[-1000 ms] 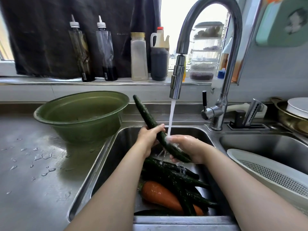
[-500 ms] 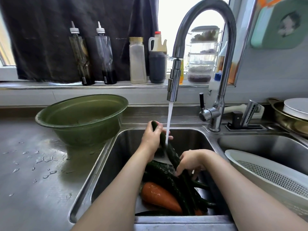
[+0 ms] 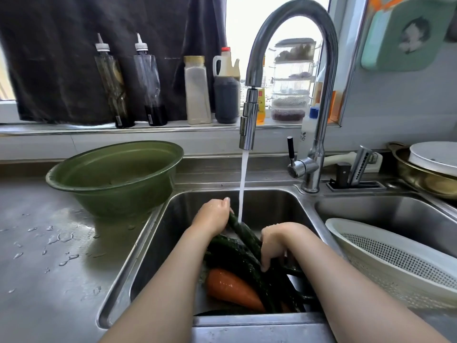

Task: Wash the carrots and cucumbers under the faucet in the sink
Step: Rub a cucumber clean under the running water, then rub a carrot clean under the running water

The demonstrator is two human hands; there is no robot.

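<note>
Head view: the cucumber (image 3: pixel 243 231) lies slanted in the sink (image 3: pixel 272 201), directly under the faucet (image 3: pixel 248 125) stream. The left grip (image 3: pixel 214 216) clasps its upper end and the right grip (image 3: pixel 274 243) curls round its lower end. Beneath both lie more cucumbers (image 3: pixel 235 253) and a carrot (image 3: pixel 230 288). A green basin (image 3: pixel 111 199) stands on the worktop (image 3: pixel 49 268), left of the sink.

One carrot (image 3: pixel 230 288) shows plainly below the left hand (image 3: pixel 212 217). At least four overlapping cucumbers (image 3: pixel 237 253) lie around the right hand (image 3: pixel 277 241). One faucet (image 3: pixel 291 23).

Both bare forearms reach forward. The left hand (image 3: pixel 214 219) grips a cucumber (image 3: pixel 243 231) near its top; the right hand (image 3: pixel 274 243), just beside, curls around it lower down.
</note>
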